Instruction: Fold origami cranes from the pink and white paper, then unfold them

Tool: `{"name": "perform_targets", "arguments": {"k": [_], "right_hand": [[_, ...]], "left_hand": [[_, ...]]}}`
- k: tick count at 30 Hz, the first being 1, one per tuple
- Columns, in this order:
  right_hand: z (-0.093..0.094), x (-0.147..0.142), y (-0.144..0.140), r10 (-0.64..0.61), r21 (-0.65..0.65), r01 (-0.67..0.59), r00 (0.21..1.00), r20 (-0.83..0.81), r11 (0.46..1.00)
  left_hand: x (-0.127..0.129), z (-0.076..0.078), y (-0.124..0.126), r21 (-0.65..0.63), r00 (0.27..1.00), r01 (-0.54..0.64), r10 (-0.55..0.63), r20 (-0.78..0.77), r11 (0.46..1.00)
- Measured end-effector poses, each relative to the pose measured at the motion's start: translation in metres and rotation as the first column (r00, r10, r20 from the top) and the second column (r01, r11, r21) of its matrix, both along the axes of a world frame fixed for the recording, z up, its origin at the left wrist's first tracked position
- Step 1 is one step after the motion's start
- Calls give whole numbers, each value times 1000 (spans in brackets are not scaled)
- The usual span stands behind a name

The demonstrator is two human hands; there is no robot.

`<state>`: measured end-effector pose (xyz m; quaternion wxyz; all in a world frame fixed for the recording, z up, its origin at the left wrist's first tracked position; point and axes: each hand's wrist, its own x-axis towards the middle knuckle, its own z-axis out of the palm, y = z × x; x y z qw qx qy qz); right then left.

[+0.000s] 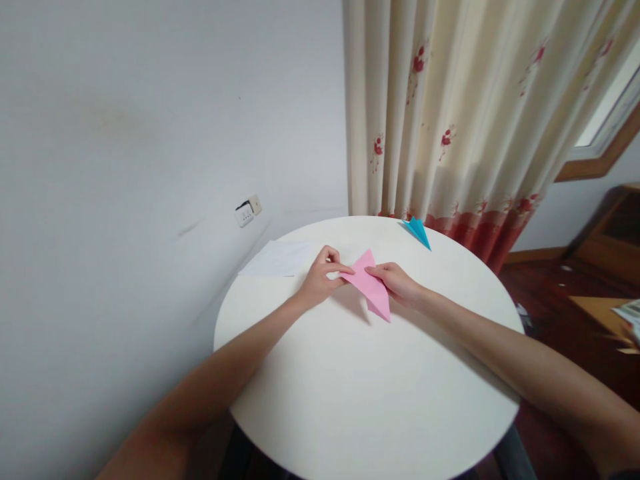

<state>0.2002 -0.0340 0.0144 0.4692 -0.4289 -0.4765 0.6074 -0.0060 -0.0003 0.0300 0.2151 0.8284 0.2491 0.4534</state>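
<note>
A folded pink paper [371, 285], pointed like a dart, is held just above the round white table [360, 387] near its middle. My left hand [320, 277] pinches the paper's left corner with thumb and fingers. At the paper's right edge, my right hand [397, 280] grips it. Both forearms reach in from the near edge of the table.
A folded blue paper plane [417, 231] lies at the table's far edge. A white sheet [280, 259] lies at the far left. A white wall with a socket [247, 211] is to the left, a flowered curtain [450, 120] behind, wooden furniture [610, 233] to the right.
</note>
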Motion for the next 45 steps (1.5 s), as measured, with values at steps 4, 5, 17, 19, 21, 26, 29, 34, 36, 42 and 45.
{"name": "perform_targets", "arguments": {"k": [4,5,17,19,21,26,29,34,36,42,45], "right_hand": [[-6,3,-1,119,-42,-115,989,93,992],[-7,5,0,107,-21,-105,986,129,994],[34,33,1,3,196,-2,1000,-4,981],[34,32,-2,1,239,-23,996,91,971],[30,29,-4,-7,273,-47,981,192,961],[20,24,1,-99,307,27,970,223,951],[14,20,4,-136,255,107,986,97,961],[6,7,-1,56,118,-51,998,-41,992],[2,1,-2,73,104,-73,997,0,992],[-13,-7,8,-194,235,153,967,163,960],[-16,-7,10,-275,326,184,926,259,927]], "left_hand": [[0,-1,0,-107,996,61,-54,66,992],[1,-1,0,-195,996,62,-48,80,979],[5,-3,0,-622,991,33,57,124,782],[4,-4,0,-637,989,54,46,140,769],[2,-5,1,-640,983,82,45,180,764],[2,-10,6,-662,960,136,66,271,737],[4,-14,9,-695,938,190,81,337,693],[7,-24,15,-698,889,247,128,439,673],[8,-26,15,-693,906,216,123,405,688],[14,-25,-1,-313,976,-136,181,119,940],[20,-26,-14,-168,983,-153,133,-129,974]]}}
